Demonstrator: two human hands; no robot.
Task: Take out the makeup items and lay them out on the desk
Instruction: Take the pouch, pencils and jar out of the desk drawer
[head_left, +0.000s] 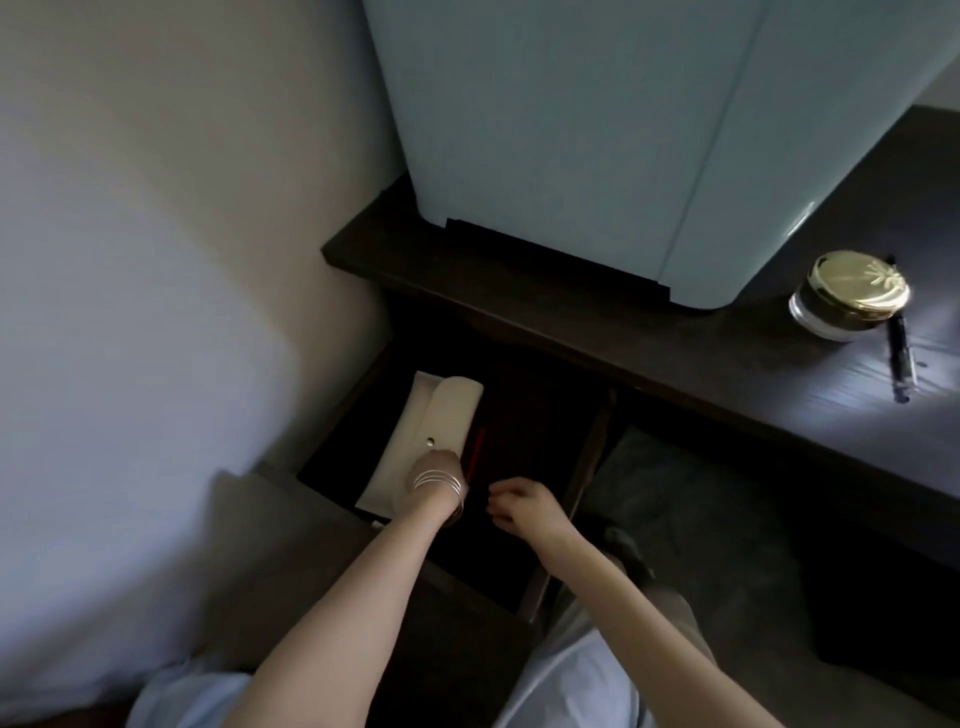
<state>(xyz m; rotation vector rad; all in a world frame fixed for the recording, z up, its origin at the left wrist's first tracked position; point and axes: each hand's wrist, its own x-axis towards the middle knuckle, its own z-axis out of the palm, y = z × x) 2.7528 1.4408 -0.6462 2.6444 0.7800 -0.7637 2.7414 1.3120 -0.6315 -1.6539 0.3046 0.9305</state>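
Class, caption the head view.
Left hand on a cream pouch in the drawer; jar on desk.

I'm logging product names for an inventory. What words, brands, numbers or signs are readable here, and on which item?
No text can be read in this view.
Gold lid of the jar: an embossed palm-like emblem, no letters legible.
Black pen: markings too small and blurred to read.
Cream pouch in the drawer: only a snap button, no label showing.

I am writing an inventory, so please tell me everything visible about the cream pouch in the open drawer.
The cream pouch is a flat, long envelope-style case, of soft leather-like material, with a rounded flap and one small metal snap. It looks closed and lies along the left side of the dark drawer. The left hand, with thin bangles at the wrist, reaches down onto its near end.
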